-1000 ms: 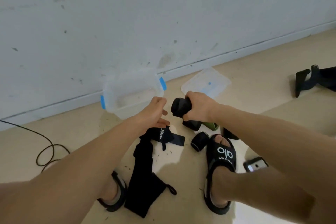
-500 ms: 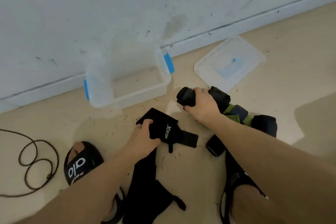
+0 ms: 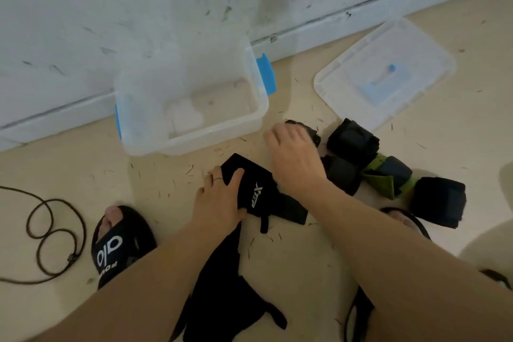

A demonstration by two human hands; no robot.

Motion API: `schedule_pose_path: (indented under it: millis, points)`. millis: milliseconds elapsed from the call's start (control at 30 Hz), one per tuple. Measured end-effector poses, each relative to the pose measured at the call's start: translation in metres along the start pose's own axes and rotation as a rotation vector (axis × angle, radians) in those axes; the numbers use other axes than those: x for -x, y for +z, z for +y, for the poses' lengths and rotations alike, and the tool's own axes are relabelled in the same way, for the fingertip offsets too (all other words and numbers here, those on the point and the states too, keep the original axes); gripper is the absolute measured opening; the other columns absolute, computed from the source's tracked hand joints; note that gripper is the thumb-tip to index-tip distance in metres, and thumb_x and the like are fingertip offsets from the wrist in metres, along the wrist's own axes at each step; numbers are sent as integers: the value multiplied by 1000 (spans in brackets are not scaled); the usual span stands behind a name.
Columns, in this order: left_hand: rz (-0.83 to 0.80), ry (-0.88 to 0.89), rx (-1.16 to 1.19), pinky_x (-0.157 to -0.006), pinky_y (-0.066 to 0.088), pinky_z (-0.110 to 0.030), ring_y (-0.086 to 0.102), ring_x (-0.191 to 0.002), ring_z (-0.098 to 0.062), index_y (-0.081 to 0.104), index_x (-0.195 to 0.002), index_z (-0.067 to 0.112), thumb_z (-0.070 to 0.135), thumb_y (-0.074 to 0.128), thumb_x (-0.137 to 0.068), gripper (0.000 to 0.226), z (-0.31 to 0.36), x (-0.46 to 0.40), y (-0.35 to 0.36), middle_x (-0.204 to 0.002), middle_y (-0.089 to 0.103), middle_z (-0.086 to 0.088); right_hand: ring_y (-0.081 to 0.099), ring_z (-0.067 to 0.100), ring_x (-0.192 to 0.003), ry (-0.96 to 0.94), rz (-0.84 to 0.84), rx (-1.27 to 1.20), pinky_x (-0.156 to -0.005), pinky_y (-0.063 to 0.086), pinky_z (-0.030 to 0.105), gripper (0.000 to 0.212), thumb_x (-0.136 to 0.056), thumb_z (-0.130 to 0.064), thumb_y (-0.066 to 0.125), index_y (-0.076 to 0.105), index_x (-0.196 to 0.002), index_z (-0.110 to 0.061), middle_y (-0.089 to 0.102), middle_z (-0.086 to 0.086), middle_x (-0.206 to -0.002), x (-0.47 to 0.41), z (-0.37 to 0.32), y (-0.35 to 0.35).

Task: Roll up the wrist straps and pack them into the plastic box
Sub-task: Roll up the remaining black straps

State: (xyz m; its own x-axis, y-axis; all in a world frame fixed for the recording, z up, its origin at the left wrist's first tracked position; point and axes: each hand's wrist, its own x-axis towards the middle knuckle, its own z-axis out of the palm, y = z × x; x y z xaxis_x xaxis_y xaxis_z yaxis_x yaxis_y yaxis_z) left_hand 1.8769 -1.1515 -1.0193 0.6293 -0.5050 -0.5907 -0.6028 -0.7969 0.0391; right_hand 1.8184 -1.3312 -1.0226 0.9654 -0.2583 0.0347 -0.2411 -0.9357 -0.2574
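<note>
Two bare forearms reach in from the near edge over a beige floor (image 3: 319,253). Nearest, a loose black strap (image 3: 222,294) trails between the person's feet, and a black sandal (image 3: 116,247) sits on the left foot, with a dark cable (image 3: 52,233) coiled to its left. Just beyond, the left hand (image 3: 219,200) grips the near-left edge of an unrolled black wrist strap (image 3: 258,191) with white lettering, thumb on top, fingers curled at its side. The right hand (image 3: 294,158) hovers just right of that strap with its fingers bent downward; its fingertips lie against a small black roll (image 3: 311,130), but I cannot tell whether it grips the roll or merely touches it. Right of that hand lies a cluster of rolled straps (image 3: 352,141) on the floor, some black, one with green, the nearest and rightmost a thick black bundle (image 3: 438,203). Farther off, left of centre, the clear plastic box (image 3: 194,141) with blue latches stands open against the white wall (image 3: 138,8), no straps inside it. Its clear lid (image 3: 388,58) lies flat on the floor to the far right.
</note>
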Motion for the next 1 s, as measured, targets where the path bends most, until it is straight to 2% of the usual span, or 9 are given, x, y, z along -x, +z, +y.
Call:
schedule_pose_path:
  millis: [67, 133, 267, 400, 533, 667, 767, 867, 1000]
  points:
    - [54, -4, 42, -91, 52, -42, 45, -122, -35, 29, -150, 28, 35, 67, -94, 68, 1, 0, -4, -143, 33, -16, 58, 26, -99, -81, -151, -96, -92, 46, 36, 30, -82, -5, 60, 60, -112, -12, 60, 6, -105, 10, -19, -6]
    - [94, 0, 158, -83, 54, -42, 49, -108, -31, 37, -140, 25, 18, 62, -95, 51, -1, 4, -9, -130, 40, -12, 55, 23, -105, 106, -328, -208, -88, 43, 32, 34, -89, -14, 61, 54, -122, -15, 57, 4, -115, 25, -35, -4]
    - [138, 36, 337, -73, 57, -40, 54, -85, -20, 39, -124, 28, 3, 57, -93, 44, -14, 21, -17, -115, 44, -5, 43, 29, -126, 341, -533, -173, -107, 40, 41, 70, -86, -35, 70, 35, -144, -17, 40, 9, -136, 68, -50, 15]
    - [130, 10, 428, -69, 51, -30, 58, -86, -16, 32, -136, 29, 15, 64, -94, 55, -23, 45, -19, -115, 49, 0, 49, 30, -120, 357, -527, -92, -101, 45, 40, 68, -89, -28, 70, 32, -144, -17, 46, 10, -134, 94, -49, 24]
    - [95, 13, 434, -75, 55, -37, 60, -90, -18, 34, -130, 27, 24, 69, -95, 49, -32, 68, -19, -110, 57, -1, 54, 21, -90, 437, -618, -311, -74, 48, 33, 44, -95, -16, 61, 39, -133, -16, 62, 7, -116, 104, -49, 19]
    - [93, 33, 404, -79, 56, -43, 59, -95, -21, 34, -120, 29, 20, 68, -93, 45, -39, 89, -22, -110, 55, -1, 61, 27, -114, 450, -751, -488, -90, 49, 34, 34, -101, -14, 54, 53, -135, -10, 62, 13, -129, 105, -61, 9]
    - [78, 67, 380, -80, 55, -42, 57, -93, -23, 36, -116, 29, 18, 69, -89, 44, -42, 107, -31, -105, 53, -2, 61, 25, -99, 413, -819, -562, -77, 51, 32, 17, -94, -13, 61, 60, -111, -12, 63, 9, -109, 97, -68, -15]
    - [26, 55, 327, -73, 49, -36, 54, -91, -21, 36, -107, 23, 20, 73, -85, 43, -45, 125, -46, -99, 49, -3, 59, 23, -89, 387, -895, -640, -66, 52, 30, 30, -84, -13, 73, 64, -113, -8, 62, 7, -99, 89, -66, -56]
    - [53, 42, 267, -74, 42, -33, 50, -94, -21, 37, -102, 17, 32, 80, -82, 50, -49, 154, -67, -100, 45, -2, 51, 22, -77, 443, -841, -806, -60, 44, 29, 28, -81, -9, 72, 65, -107, -5, 56, 11, -91, 96, -64, -115]
